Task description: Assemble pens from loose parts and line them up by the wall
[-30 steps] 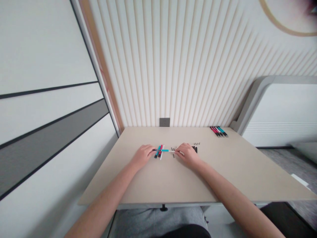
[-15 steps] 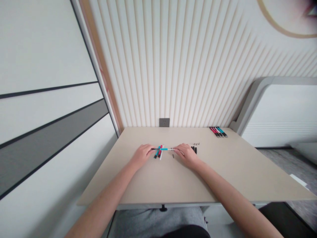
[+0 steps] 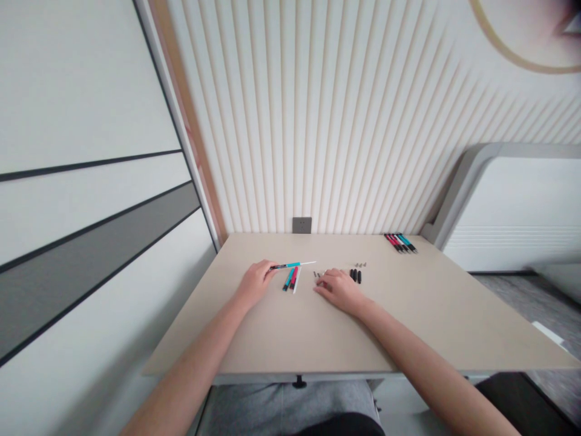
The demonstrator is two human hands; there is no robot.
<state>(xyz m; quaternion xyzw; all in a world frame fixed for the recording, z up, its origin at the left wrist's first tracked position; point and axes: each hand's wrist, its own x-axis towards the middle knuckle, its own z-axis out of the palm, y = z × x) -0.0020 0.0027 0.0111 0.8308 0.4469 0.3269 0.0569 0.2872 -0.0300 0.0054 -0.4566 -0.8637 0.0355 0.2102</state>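
My left hand (image 3: 255, 282) is closed around the black end of a blue pen barrel (image 3: 290, 265). A thin white refill (image 3: 308, 263) sticks out of the barrel's right end. Under it on the table lie a blue barrel (image 3: 288, 280), a red barrel (image 3: 295, 277) and a white refill (image 3: 297, 281). My right hand (image 3: 339, 289) rests low on the table, thumb and fingertips bent close together. What they pinch, if anything, is too small to make out. Two small dark springs (image 3: 316, 275) lie just beyond its fingertips.
Black grips (image 3: 355, 276) lie right of my right hand, with small metal tips (image 3: 361, 264) behind them. Several pens (image 3: 400, 243) are lined up at the table's (image 3: 281, 339) back right. A socket (image 3: 302, 225) is on the ribbed wall (image 3: 318, 121).
The left hand has tilted the blue barrel up and slightly left. My right hand has let go of the refill and dropped to the small springs, covering the nearest one.
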